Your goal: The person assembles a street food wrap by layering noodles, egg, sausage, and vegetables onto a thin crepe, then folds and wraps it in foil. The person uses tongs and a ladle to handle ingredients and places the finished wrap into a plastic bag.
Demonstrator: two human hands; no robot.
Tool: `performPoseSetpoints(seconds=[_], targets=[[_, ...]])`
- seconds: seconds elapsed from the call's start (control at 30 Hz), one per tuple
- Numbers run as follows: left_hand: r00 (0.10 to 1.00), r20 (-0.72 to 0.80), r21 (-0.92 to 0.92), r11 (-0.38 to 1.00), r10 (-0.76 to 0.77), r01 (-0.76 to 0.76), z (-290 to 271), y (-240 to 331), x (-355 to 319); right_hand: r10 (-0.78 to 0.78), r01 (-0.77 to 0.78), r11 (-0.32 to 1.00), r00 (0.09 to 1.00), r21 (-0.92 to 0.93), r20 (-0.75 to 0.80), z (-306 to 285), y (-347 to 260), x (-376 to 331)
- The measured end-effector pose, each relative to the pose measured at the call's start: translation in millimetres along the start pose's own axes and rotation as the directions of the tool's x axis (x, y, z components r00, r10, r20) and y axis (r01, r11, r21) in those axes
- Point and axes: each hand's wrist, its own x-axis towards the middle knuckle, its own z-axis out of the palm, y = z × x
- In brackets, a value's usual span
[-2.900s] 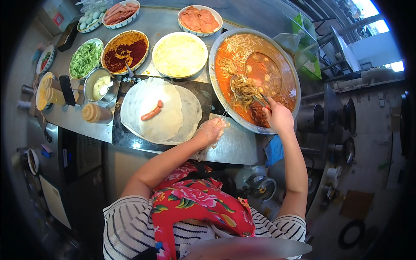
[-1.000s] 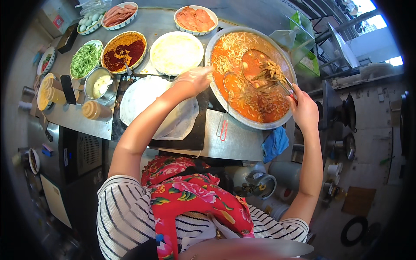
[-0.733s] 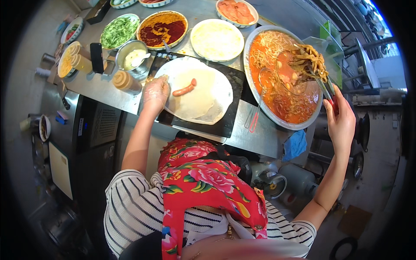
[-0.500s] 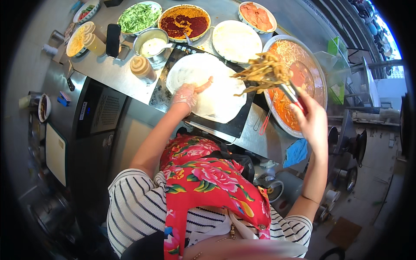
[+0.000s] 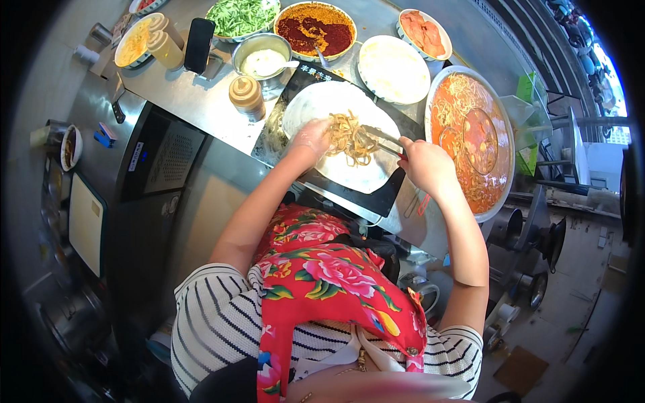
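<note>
A thin white round wrapper (image 5: 356,176) lies on the black flat hotplate (image 5: 385,197). On its middle sits a loose heap of brown strips (image 5: 351,140). My right hand (image 5: 428,164) is wrapped round metal tongs (image 5: 388,138), whose tips reach into the heap from the right. In a clear plastic glove, my left hand (image 5: 311,142) rests at the heap's left side, its fingertips partly hidden there. Right of the hotplate stands a large basin (image 5: 508,158) of orange-red broth with pale strands.
Behind the hotplate are a white bowl (image 5: 392,69), a red-and-yellow spice bowl (image 5: 316,30), a cucumber-shred bowl (image 5: 242,17), a bowl of pink slices (image 5: 424,33) and a steel pot (image 5: 262,55). A sauce bottle (image 5: 246,97) and an upright phone (image 5: 199,46) stand left. A red-handled whisk (image 5: 423,205) lies near the front edge.
The tongs and brown strips have moved left from beside the basin down onto the wrapper. An orange-pink stick-like shape seen by my left hand is now out of sight. The view has shifted slightly.
</note>
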Motion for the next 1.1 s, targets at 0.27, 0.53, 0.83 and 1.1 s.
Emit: performPoseSetpoints(seconds=[0.27, 0.53, 0.83, 1.1], targets=[[0.984, -0.177, 0.123, 0.992, 0.006, 0.016, -3.5, -11.8, 32.5, -0.061, 0.029, 0.983, 0.984, -0.184, -0.170, 12.3, -14.5, 4.2], [0.951, -0.191, 0.321, 0.931, 0.242, -0.173, 27.3, 27.7, 24.3, 0.015, -0.030, 0.990, 0.994, -0.137, -0.110, -76.9, 63.0, 31.4], [0.924, 0.175, 0.549, 0.746, 0.340, -0.378, 122.2, 58.2, 43.5, 0.058, -0.074, 0.978, 0.994, -0.194, -0.090, -49.4, 120.8, 183.9], [0.987, 0.021, 0.515, 0.844, 0.159, -0.147, 64.9, 62.8, 34.5, 0.165, -0.174, 0.983, 0.977, -0.056, -0.138, -68.2, 155.2, 177.2]])
